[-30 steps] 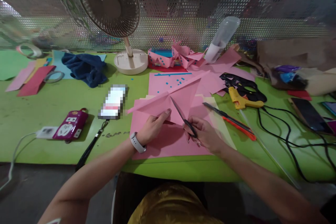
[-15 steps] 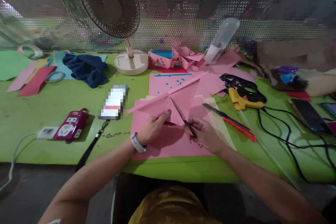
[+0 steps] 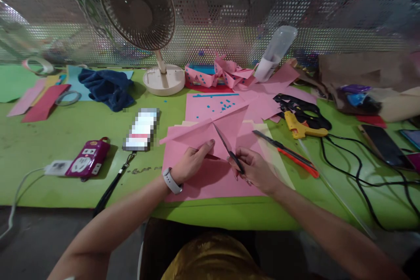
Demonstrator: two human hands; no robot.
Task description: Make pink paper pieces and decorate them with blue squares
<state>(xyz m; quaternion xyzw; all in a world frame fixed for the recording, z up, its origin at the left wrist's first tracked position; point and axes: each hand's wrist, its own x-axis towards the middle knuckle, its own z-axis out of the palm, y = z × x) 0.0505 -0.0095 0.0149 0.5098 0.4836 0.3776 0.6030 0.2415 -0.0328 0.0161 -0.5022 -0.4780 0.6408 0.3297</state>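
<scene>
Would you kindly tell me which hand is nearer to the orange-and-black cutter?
Right. The right hand, gripping scissors, is just left of the cutter; the left hand is farther left, holding pink paper.

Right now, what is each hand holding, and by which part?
The right hand holds the scissors by the handles; the left hand holds the folded pink paper by its near edge.
</scene>
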